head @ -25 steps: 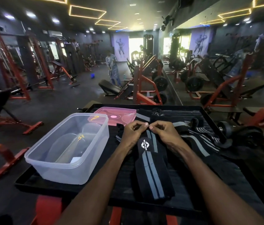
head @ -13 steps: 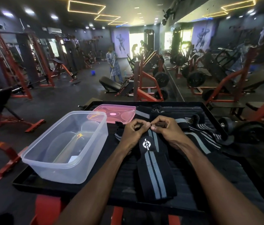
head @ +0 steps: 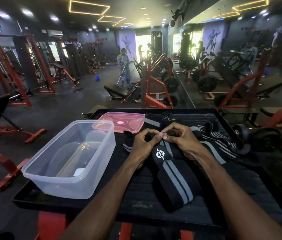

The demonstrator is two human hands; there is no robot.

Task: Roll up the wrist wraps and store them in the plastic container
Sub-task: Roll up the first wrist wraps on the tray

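1. My left hand (head: 141, 144) and my right hand (head: 182, 142) meet fingertip to fingertip at the far end of the wrist wrap (head: 173, 174). Each grip is closed on that end, thumb and curled fingers pinching the fabric.
2. The wrap is black with grey stripes and a white logo just below my hands. From the pinched end it lies flat toward me on the black worktop (head: 145, 203), between my forearms.
3. More wrist wraps (head: 211, 144), black with grey stripes, lie in a loose heap beyond and to the right of my right hand.
4. The clear plastic container (head: 67, 163) stands open on the left part of the worktop, apart from my left hand. No wrap lies inside it.
5. A pink lid (head: 123, 122) lies flat behind the container, its near corner overlapped by the container's rim.
6. Beyond the worktop, red-framed gym machines stand on a dark floor.
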